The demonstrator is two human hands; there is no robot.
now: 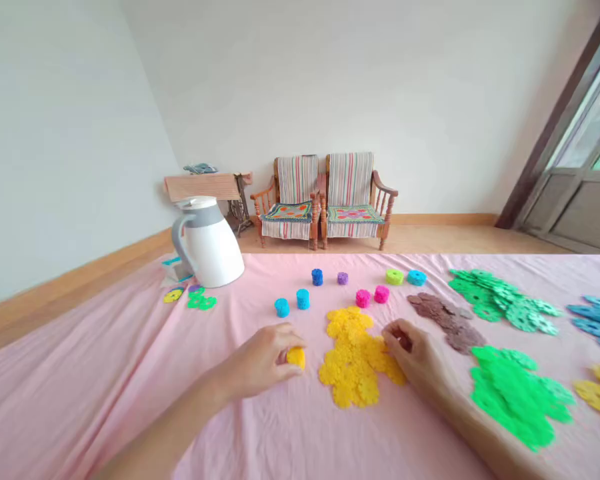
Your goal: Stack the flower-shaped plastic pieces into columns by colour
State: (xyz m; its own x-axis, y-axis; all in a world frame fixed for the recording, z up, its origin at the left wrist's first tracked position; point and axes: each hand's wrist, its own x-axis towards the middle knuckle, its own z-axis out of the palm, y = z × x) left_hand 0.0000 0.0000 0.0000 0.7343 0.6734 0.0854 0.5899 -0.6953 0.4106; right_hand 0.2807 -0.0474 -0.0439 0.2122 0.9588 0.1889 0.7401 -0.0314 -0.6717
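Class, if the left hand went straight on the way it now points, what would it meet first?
The left hand, holding a small yellow stack, points toward the pile of yellow pieces, so that pile would probably come first. The hand's height is hard to judge from this view, so it might pass above.

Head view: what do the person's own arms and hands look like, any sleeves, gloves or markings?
Both the left hand and the right hand are ungloved, with slim fingers. The left forearm and right forearm are uncovered as far as they show. I see no sleeve, watch, bracelet, ring, cable or marking; whatever is higher up is out of frame.
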